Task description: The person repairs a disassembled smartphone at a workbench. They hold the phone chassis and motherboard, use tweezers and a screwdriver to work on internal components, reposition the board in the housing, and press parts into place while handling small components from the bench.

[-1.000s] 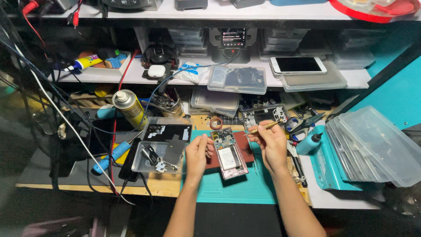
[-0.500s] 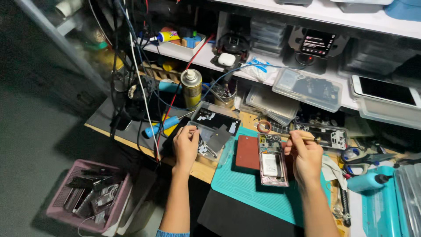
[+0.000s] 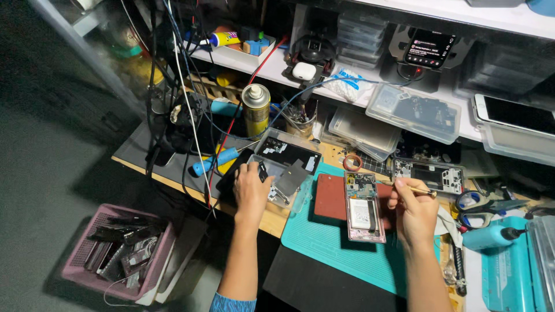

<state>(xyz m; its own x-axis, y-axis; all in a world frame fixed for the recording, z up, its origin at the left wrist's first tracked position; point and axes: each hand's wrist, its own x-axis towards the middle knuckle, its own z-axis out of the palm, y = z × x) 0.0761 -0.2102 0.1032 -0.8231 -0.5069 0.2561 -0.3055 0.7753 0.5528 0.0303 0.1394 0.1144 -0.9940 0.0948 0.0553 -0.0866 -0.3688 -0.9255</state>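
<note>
An opened phone (image 3: 364, 207) with its battery and circuit board exposed lies on a teal work mat (image 3: 341, 254), partly over a dark red back cover (image 3: 329, 196). My right hand (image 3: 411, 211) rests beside the phone's right edge, shut on a thin gold-tipped tool (image 3: 419, 189). My left hand (image 3: 250, 188) reaches into a clear plastic parts tray (image 3: 283, 173) at the bench's left, fingers on a small dark part near a grey metal plate (image 3: 291, 179).
A spray can (image 3: 255, 110), blue-handled screwdriver (image 3: 214, 160) and hanging cables (image 3: 179, 86) crowd the left. Another opened phone (image 3: 429, 174), tape roll (image 3: 351, 162), scissors (image 3: 483, 205) and squeeze bottle (image 3: 491, 237) lie right. A pink basket (image 3: 118, 248) of parts sits on the floor.
The camera swung left and down, bringing the floor basket into view. My left hand left the phone and moved to the parts tray. My right hand stayed by the phone with the tool.
</note>
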